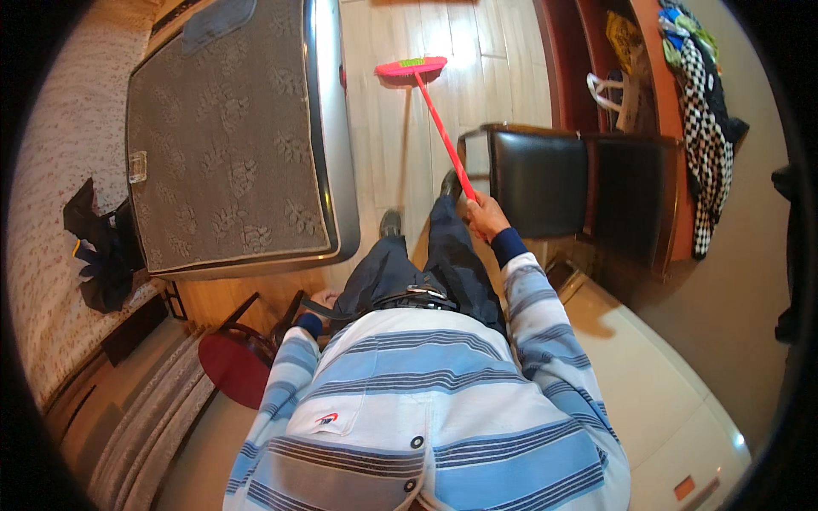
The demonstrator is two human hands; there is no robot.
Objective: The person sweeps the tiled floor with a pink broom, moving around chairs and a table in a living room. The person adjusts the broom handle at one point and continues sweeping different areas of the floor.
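Observation:
My right hand point(487, 217) grips the upper end of a pink-red broom handle point(438, 121). The handle slants away to a pink broom head point(411, 66) with a green patch, which is on or just above the pale plank floor. My left hand point(324, 299) hangs low by my hip, partly hidden behind a dark strap-like piece. Close to it is a wooden chair with a round dark red seat point(235, 365). Whether the left fingers hold anything is unclear.
On the left stands a broad table-like piece with a grey leaf-patterned cover point(223, 147) and shiny edge. To the right is a black-padded chair point(539, 184) against reddish-brown shelving point(569, 64). Checked cloth point(706, 147) drapes there. A cream panelled surface point(639, 358) lies lower right.

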